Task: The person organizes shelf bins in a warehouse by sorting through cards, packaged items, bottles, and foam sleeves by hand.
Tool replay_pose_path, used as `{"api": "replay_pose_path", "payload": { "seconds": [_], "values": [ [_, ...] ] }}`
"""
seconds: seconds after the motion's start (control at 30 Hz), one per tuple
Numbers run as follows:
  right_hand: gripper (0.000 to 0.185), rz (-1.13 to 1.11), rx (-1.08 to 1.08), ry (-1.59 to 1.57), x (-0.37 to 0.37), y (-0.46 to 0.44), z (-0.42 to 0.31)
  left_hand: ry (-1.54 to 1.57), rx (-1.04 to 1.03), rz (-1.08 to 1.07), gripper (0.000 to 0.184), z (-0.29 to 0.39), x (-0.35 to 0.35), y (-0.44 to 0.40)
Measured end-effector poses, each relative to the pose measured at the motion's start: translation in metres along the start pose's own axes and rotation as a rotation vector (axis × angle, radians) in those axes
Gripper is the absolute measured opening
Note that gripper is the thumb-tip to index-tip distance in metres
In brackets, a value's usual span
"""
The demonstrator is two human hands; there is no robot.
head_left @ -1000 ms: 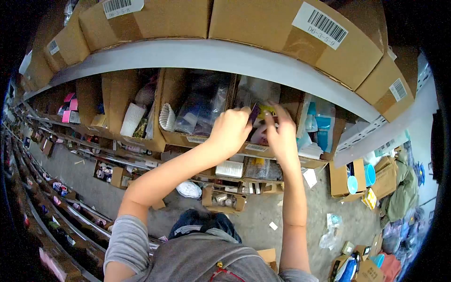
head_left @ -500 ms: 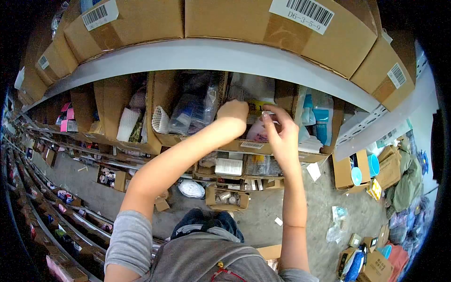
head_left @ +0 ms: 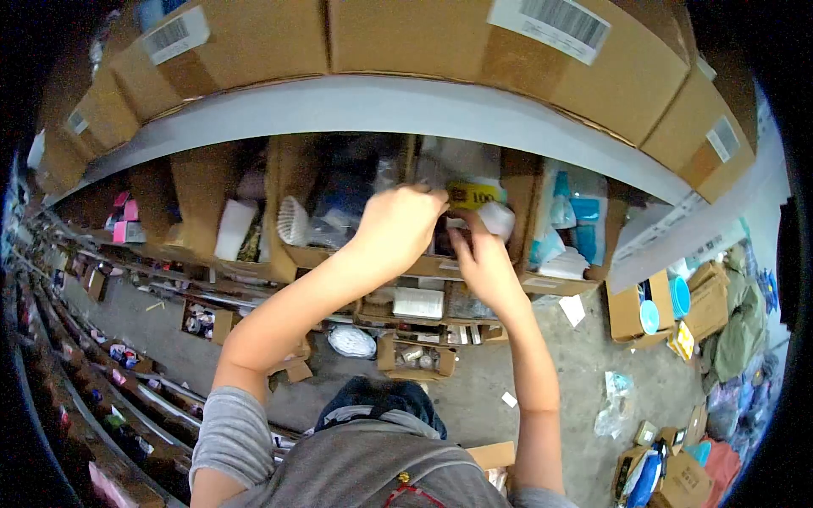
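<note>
My left hand (head_left: 398, 224) is at the front of an open cardboard box on the shelf, its fingers curled closed. What they hold, if anything, is hidden behind the hand. My right hand (head_left: 487, 262) reaches into the same box, with thumb and fingers bent together close to the left fingertips. Motion blur hides what is between them. A white wrapped item (head_left: 496, 222) lies against the back of my right fingers. Behind it shows a yellow label (head_left: 472, 196) reading "100".
Neighbouring boxes hold clear plastic packs (head_left: 334, 224), a white foam sleeve (head_left: 292, 222) and blue tubes (head_left: 586, 229). A white shelf beam (head_left: 381, 106) runs above, under labelled cartons (head_left: 508, 42). Lower boxes (head_left: 415, 356) stand near my feet; cartons and bags lie at right.
My left hand has moved left and slightly down; my right hand has moved left and down, closer to it. The pink-printed item between them is hidden now, and more of the yellow label shows.
</note>
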State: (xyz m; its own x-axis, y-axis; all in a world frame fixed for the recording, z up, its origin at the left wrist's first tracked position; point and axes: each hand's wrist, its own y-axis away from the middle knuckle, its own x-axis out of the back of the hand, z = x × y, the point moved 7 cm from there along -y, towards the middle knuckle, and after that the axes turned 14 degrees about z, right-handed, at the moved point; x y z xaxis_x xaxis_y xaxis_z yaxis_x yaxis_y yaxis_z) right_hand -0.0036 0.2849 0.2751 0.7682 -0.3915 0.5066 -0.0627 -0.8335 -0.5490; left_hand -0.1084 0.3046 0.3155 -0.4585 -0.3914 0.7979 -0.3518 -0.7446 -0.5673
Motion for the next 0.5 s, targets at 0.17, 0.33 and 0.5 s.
{"api": "replay_pose_path", "payload": {
  "seconds": [0.17,0.33,0.5],
  "values": [
    [0.036,-0.233,-0.114,0.345,-0.022,0.002,0.0,-0.033,0.172,0.501,0.015,-0.058,0.075,0.014],
    [0.039,-0.288,-0.053,0.442,-0.042,-0.002,0.009,-0.03,0.248,0.176,0.02,-0.11,0.032,0.004],
    [0.048,-0.371,-0.199,0.347,-0.044,-0.001,0.014,-0.167,0.206,-0.19,0.026,-0.121,-0.016,-0.031]
  ]
}}
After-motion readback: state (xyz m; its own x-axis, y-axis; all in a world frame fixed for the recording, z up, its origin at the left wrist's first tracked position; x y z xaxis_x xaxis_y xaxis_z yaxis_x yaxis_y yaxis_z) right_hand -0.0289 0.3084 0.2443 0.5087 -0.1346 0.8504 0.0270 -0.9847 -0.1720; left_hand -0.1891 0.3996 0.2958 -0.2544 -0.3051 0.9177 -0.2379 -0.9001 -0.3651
